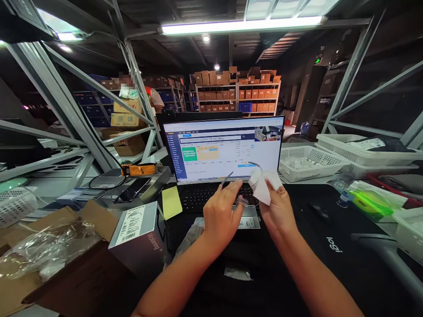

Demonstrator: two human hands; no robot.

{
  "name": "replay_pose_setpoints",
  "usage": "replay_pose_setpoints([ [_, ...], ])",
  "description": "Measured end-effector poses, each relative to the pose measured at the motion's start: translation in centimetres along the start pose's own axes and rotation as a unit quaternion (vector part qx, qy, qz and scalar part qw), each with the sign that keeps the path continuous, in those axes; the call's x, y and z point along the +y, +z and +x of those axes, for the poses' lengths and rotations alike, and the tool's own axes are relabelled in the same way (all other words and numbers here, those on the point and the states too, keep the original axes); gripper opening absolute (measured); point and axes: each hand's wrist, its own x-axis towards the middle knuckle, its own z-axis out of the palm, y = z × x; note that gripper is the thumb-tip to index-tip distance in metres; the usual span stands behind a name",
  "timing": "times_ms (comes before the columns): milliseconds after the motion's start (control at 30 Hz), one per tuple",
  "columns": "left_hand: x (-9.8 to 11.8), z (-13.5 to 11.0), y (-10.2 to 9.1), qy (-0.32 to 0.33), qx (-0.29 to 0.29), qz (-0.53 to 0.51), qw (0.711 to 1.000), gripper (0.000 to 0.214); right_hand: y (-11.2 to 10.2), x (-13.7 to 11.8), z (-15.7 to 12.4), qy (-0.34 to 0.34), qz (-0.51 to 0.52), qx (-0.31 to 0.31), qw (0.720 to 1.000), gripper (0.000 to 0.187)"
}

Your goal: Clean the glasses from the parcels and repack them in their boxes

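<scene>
My left hand (pixel 220 214) hovers over the laptop keyboard (pixel 201 197), fingers pinched on a thin grey cable or wire (pixel 228 177) that rises in front of the screen. Just to its right, my right hand (pixel 278 210) is closed on a crumpled white cloth or paper (pixel 263 183), held close to the wire. Both hands are above a black mat (pixel 330 264) in front of the open laptop (pixel 224 147). A small clear packet with a label (pixel 247 222) lies under the hands.
A grey labelled box (pixel 140 235) and an open cardboard box with plastic wrap (pixel 49 251) sit at left, with a yellow sticky note (pixel 171 202) and a phone (pixel 132 189). White baskets (pixel 307 163) and a green bottle (pixel 366 200) stand at right. A person stands behind the metal racking (pixel 82 101).
</scene>
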Motion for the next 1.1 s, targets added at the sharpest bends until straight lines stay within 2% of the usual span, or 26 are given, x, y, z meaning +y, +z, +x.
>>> replay_pose_setpoints([
  [100,-0.5,0.0,-0.2,-0.044,-0.002,0.011,0.999,0.043,0.0,1.7,-1.8,-0.033,-0.067,-0.006,0.997,0.037],
  [200,-1.2,0.3,-0.6,-0.094,-0.021,0.018,0.995,0.048,-0.2,3.3,-3.6,-0.059,-0.176,-0.043,0.982,0.053],
  [267,-1.5,0.5,-0.8,-0.108,-0.035,0.016,0.993,0.049,-0.3,3.3,-3.8,-0.063,-0.203,-0.055,0.976,0.057],
  [367,-1.1,0.6,-0.6,-0.095,-0.042,0.001,0.995,0.044,-0.4,1.7,-2.1,-0.001,-0.126,-0.064,0.990,0.047],
  [433,-0.7,0.5,-0.2,-0.065,-0.036,-0.013,0.997,0.041,-0.4,0.2,-0.6,0.051,-0.053,-0.063,0.995,0.038],
  [500,-0.4,0.3,0.0,-0.035,-0.025,-0.021,0.999,0.040,-0.4,-0.5,0.2,0.067,-0.011,-0.052,0.996,0.034],
  [600,-0.5,-0.1,0.3,-0.040,-0.013,-0.017,0.999,0.039,-0.2,0.4,-0.7,0.025,-0.025,-0.026,0.999,0.029],
  [667,-0.9,-0.2,0.3,-0.067,-0.009,-0.023,0.997,0.041,-0.2,1.8,-2.2,-0.019,-0.105,-0.028,0.994,0.027],
  [733,-1.2,-0.2,0.2,-0.090,-0.007,-0.039,0.995,0.045,-0.3,2.8,-3.4,-0.066,-0.197,-0.040,0.977,0.038],
  [800,-1.3,-0.2,0.3,-0.103,-0.014,-0.056,0.993,0.047,-0.6,2.6,-3.5,-0.082,-0.226,-0.055,0.969,0.050],
  [867,-1.0,-0.1,0.3,-0.099,-0.025,-0.063,0.993,0.044,-0.8,1.4,-2.4,-0.047,-0.174,-0.060,0.982,0.050],
  [967,-0.3,-0.1,0.7,-0.066,-0.030,-0.057,0.996,0.041,-0.8,-0.8,-0.3,0.018,-0.073,-0.048,0.996,0.036],
  [1033,0.0,-0.2,0.9,-0.054,-0.024,-0.058,0.997,0.040,-0.6,-1.3,0.1,0.012,-0.048,-0.028,0.998,0.033],
  [1100,-0.1,-0.3,1.0,-0.065,-0.014,-0.063,0.996,0.039,-0.4,-0.4,-0.8,-0.017,-0.055,-0.003,0.998,0.031],
])
